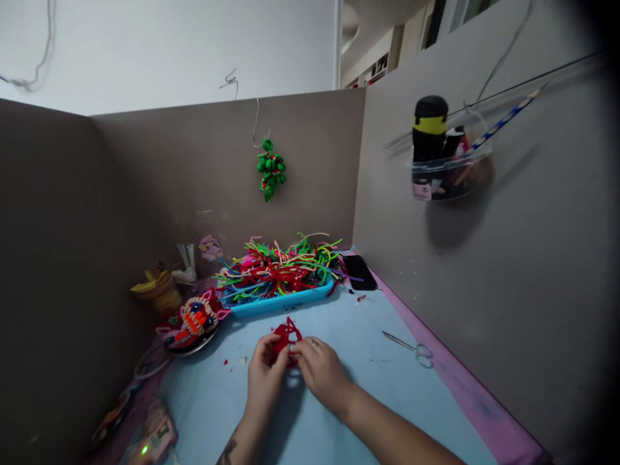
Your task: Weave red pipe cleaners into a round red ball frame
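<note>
Between my two hands, just above the blue table cover, is a red fuzzy pipe-cleaner piece [287,330] with a loop sticking up at its top. My left hand [265,365] pinches its left side between thumb and fingers. On the other side, my right hand [323,371], with a ring on one finger, has its fingertips closed on the lower right part of the same piece. The fingers cover much of it, so its full shape is hidden. Both hands are close together, fingertips nearly meeting.
A blue tray [285,301] heaped with colourful pipe cleaners lies behind my hands. Scissors [411,349] lie at the right, a phone [359,272] at back right. Left stands a plate with a pipe-cleaner figure [197,318]. Grey panels surround the table; a cup [443,174] hangs right.
</note>
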### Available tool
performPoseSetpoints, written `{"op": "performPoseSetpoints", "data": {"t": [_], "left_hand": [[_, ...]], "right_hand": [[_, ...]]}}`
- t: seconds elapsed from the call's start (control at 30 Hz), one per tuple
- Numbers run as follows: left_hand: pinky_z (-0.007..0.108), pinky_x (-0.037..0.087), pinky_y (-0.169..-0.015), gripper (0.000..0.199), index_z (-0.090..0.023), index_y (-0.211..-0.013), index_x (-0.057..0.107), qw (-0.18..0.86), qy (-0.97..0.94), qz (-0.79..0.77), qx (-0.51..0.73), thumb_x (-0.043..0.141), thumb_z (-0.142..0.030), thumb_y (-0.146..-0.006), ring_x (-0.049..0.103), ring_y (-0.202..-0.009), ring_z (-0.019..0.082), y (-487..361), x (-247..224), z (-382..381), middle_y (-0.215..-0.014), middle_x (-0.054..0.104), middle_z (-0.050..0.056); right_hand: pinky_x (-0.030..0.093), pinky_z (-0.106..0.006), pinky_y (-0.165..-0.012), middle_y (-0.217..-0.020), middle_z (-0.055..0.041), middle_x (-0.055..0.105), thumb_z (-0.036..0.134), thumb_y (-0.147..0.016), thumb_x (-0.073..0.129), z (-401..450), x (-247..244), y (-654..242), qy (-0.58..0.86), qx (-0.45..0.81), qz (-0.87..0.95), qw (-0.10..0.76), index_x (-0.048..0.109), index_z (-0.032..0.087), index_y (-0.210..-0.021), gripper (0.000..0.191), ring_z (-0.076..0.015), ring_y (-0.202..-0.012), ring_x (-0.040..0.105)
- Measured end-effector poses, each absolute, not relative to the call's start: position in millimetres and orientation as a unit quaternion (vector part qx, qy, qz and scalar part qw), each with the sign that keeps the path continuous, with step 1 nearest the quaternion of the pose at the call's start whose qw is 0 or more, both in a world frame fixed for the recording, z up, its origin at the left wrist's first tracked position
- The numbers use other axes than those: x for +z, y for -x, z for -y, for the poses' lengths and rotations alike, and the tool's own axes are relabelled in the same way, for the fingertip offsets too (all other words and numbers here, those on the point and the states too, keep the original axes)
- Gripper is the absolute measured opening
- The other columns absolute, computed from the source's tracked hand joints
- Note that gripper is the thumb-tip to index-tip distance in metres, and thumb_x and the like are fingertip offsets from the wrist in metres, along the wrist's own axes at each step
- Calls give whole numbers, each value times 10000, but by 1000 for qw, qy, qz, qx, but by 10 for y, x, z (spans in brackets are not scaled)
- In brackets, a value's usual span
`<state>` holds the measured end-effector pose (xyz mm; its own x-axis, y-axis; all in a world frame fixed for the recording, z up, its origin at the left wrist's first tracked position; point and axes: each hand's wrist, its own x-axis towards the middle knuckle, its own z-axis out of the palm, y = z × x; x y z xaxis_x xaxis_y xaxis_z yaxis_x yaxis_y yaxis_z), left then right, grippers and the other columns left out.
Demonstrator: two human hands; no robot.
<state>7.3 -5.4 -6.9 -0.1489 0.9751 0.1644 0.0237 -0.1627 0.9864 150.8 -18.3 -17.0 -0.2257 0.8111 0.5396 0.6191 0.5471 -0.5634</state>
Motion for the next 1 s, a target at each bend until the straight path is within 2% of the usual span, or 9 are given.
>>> {"op": "performPoseSetpoints", "data": {"t": [0.27, 0.4, 0.5, 0.63, 0.7, 0.77, 0.83, 0.9, 1.0], "left_hand": [[354, 509, -780, 266, -195, -904, 652, 349, -528, -515, 578, 729, -345, -699, 648, -819, 230, -48, -91, 58, -863, 688, 60], [343, 513, -768, 310, -189, -935, 630, 356, -497, -519, 597, 738, -364, -703, 644, -834, 227, -7, -138, 2, -879, 679, 64], [346, 516, -776, 329, -186, -945, 629, 358, -486, -524, 600, 743, -377, -703, 647, -861, 232, 10, -174, -26, -899, 681, 71], [357, 521, -778, 338, -179, -909, 639, 351, -479, -525, 609, 754, -392, -673, 656, -842, 232, -1, -161, -32, -876, 688, 68], [352, 526, -756, 332, -178, -897, 641, 360, -482, -521, 606, 754, -386, -665, 660, -818, 228, -16, -144, -25, -857, 694, 66], [338, 531, -720, 314, -178, -892, 641, 380, -491, -514, 591, 750, -368, -667, 662, -784, 219, -31, -137, -14, -846, 700, 65], [326, 533, -703, 288, -180, -895, 641, 397, -509, -504, 574, 739, -344, -680, 661, -767, 211, -45, -142, 1, -849, 704, 64], [323, 532, -716, 260, -182, -900, 646, 404, -533, -494, 556, 728, -318, -694, 662, -774, 208, -56, -150, 20, -862, 705, 63], [326, 532, -739, 235, -185, -918, 659, 406, -562, -484, 535, 713, -293, -716, 664, -788, 208, -74, -144, 53, -886, 711, 68]], "right_hand": [[484, -316, -754, -830, -48, 611, 89, -854, 395, 257, -89, -1467, 324, 241, 779, 479, 546, 226, -870, 204, -190, -820, 572], [491, -315, -792, -820, -40, 641, 144, -868, 430, 348, 69, -1478, 235, 340, 789, 456, 569, 231, -820, 171, -180, -836, 610], [498, -308, -791, -788, -40, 662, 247, -916, 468, 375, 162, -1537, 191, 451, 760, 426, 597, 221, -771, 195, -176, -828, 635], [494, -311, -754, -732, -38, 650, 440, -902, 538, 284, 108, -1647, 187, 504, 732, 418, 654, 195, -758, 307, -173, -748, 624], [492, -287, -680, -701, -27, 632, 499, -897, 526, 211, 21, -1675, 236, 523, 689, 443, 688, 182, -882, 357, -155, -668, 602], [473, -263, -606, -643, -4, 596, 493, -910, 501, 148, -55, -1676, 326, 498, 626, 504, 693, 185, -988, 371, -138, -595, 556], [470, -267, -638, -722, -27, 615, 398, -900, 538, 107, -93, -1660, 411, 419, 596, 548, 711, 190, -974, 280, -151, -668, 565], [468, -270, -668, -824, -48, 616, 285, -861, 579, 88, -93, -1642, 456, 349, 594, 563, 726, 197, -941, 188, -167, -748, 574], [476, -275, -716, -901, -51, 592, 168, -808, 592, 87, -71, -1624, 471, 306, 613, 555, 728, 214, -950, 202, -176, -818, 581]]}}
